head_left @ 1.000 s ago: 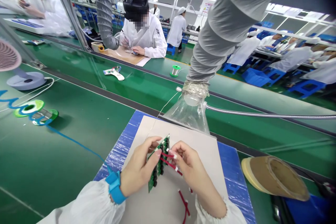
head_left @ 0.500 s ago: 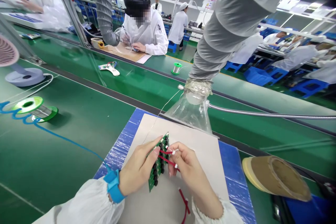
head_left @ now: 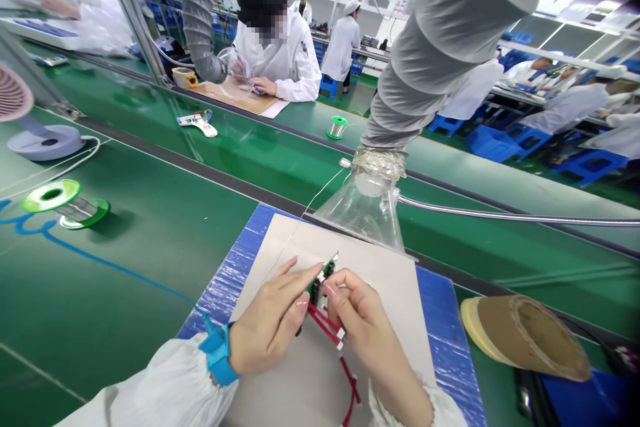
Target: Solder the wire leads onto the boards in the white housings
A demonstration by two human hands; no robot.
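My left hand (head_left: 267,320), with a blue wrist strap (head_left: 219,352), grips a green circuit board (head_left: 313,290) that stands tilted, nearly edge-on. Black parts line the board's right face. Red wires (head_left: 325,327) with white connectors run from it and hang below the fingers of my right hand (head_left: 363,320). Thumb and index finger of that hand are pinched together at the board's right face, near a small white connector (head_left: 321,277); what they hold is hidden. A loose red wire piece (head_left: 351,383) lies on the grey-beige work sheet (head_left: 400,320).
A clear fume hood (head_left: 367,210) on a grey duct (head_left: 425,47) hangs beyond the sheet. Tape rolls (head_left: 530,337) lie right, a solder spool (head_left: 65,203) and fan (head_left: 45,140) left. A blue cord (head_left: 125,270) reaches my strap. A co-worker (head_left: 280,47) sits across.
The board has turned more edge-on to me. My right fingers have left the red wires, which now hang lower, and have moved up against the board's face.
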